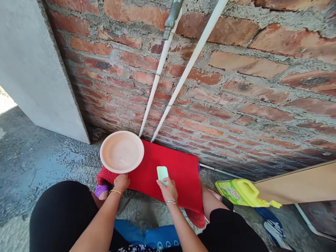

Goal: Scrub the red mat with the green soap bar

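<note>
A round pale pink basin stands at the left end of a low surface covered by a flat red cloth. My left hand is closed just below the basin's near rim, at the cloth's front edge. Its fingertips are hidden, so I cannot tell whether it grips the rim or the cloth. Over the middle of the cloth, my right hand is closed around the lower end of a pale green rounded rectangular object. The exact kind of that object does not show.
Behind the cloth rises a brick wall with two white pipes and a tap. A grey slab leans at left. On the right lies a yellow jug beside a tan board. My knees flank the cloth.
</note>
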`<state>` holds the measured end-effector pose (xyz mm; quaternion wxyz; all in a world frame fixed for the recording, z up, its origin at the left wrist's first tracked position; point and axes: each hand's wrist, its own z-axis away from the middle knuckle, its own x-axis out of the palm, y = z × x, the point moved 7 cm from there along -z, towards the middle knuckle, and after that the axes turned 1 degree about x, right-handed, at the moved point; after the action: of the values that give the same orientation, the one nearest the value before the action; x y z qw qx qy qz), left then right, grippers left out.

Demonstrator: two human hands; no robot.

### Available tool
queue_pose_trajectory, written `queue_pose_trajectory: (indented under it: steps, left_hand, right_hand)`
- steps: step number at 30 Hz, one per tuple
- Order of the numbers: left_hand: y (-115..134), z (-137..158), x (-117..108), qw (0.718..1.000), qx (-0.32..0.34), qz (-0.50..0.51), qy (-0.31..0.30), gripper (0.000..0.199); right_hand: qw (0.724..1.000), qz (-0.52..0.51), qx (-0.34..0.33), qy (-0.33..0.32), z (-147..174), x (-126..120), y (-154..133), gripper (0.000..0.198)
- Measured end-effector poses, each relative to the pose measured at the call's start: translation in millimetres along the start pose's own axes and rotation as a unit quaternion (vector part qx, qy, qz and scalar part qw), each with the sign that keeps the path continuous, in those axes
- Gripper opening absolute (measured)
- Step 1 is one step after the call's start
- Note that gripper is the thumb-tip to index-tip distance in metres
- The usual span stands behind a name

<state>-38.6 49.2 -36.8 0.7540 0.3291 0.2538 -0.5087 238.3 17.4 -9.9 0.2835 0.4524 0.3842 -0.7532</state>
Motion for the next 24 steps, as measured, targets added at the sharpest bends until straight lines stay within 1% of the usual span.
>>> queue_pose_trajectory:
  steps: [2, 3, 4, 6, 7, 9, 13, 15, 16, 17, 18, 20, 22, 23, 24]
  left_hand:
    - [-0.6, -0.3, 0.5, 1.0, 0.004, 0.0, 0.003, 0.037]
    - [-0.9, -0.5, 0.6, 1.0, 0.006, 0.0, 0.005, 0.037]
    - [-1.1, -0.7, 0.7, 1.0, 0.009, 0.0, 0.006, 0.036]
    - [-1.6, -1.2, 1.0, 1.0, 0.011, -0.001, 0.004, 0.035]
    - [-1.7, -1.6, 1.3, 1.0, 0.011, -0.001, 0.003, 0.034]
    - [-1.7, -2.6, 1.9, 1.0, 0.006, -0.002, -0.001, 0.034]
    - [-0.2, -4.4, 2.5, 1.0, -0.001, -0.008, 0.001, 0.036]
    - [0.8, -4.7, 2.3, 1.0, -0.001, -0.006, 0.004, 0.036]
    - [0.9, -4.8, 2.3, 1.0, -0.003, -0.002, 0.004, 0.036]
    - [0.6, -4.8, 2.3, 1.0, -0.006, 0.001, 0.004, 0.036]
    - [0.2, -4.8, 2.3, 1.0, -0.008, 0.002, 0.003, 0.035]
    - [-0.6, -5.1, 2.3, 1.0, -0.01, 0.002, 0.003, 0.035]
    - [0.3, -5.4, 2.2, 1.0, -0.002, -0.002, 0.004, 0.036]
    - [1.6, -5.4, 2.5, 1.0, 0.005, -0.003, 0.004, 0.036]
    - [3.4, -5.1, 3.1, 1.0, 0.012, -0.005, 0.002, 0.036]
  right_hand:
    - [0.997, 0.011, -0.069, -0.028, 14.0, 24.9, -33.5, 0.027]
    - [0.995, 0.015, -0.09, -0.041, 19.3, 35.5, -45.7, 0.027]
    - [0.993, 0.018, -0.101, -0.05, 22.5, 43.3, -53.3, 0.027]
    - [0.993, 0.021, -0.104, -0.057, 22.6, 48.5, -54.3, 0.028]
    - [0.993, 0.023, -0.097, -0.055, 19.8, 46.0, -47.7, 0.028]
    - [0.996, 0.031, -0.068, -0.044, 10.4, 32.0, -22.7, 0.027]
    - [0.998, 0.032, 0.054, -0.006, -7.4, -8.5, 42.1, 0.027]
    - [0.996, 0.021, 0.089, 0.003, -8.3, -17.9, 55.3, 0.029]
    - [0.996, 0.016, 0.089, 0.006, -6.2, -17.8, 53.7, 0.029]
    - [0.997, 0.012, 0.076, 0.005, -2.5, -14.3, 46.9, 0.029]
    - [0.999, 0.008, 0.05, 0.002, 2.7, -7.9, 35.5, 0.028]
    - [0.999, 0.002, -0.029, -0.022, 16.8, 11.2, 5.4, 0.025]
    - [0.993, 0.001, -0.109, -0.054, 31.5, 30.4, -22.2, 0.02]
    - [0.988, 0.004, -0.137, -0.066, 36.7, 36.7, -30.6, 0.018]
    - [0.986, 0.009, -0.152, -0.073, 39.2, 39.9, -33.8, 0.015]
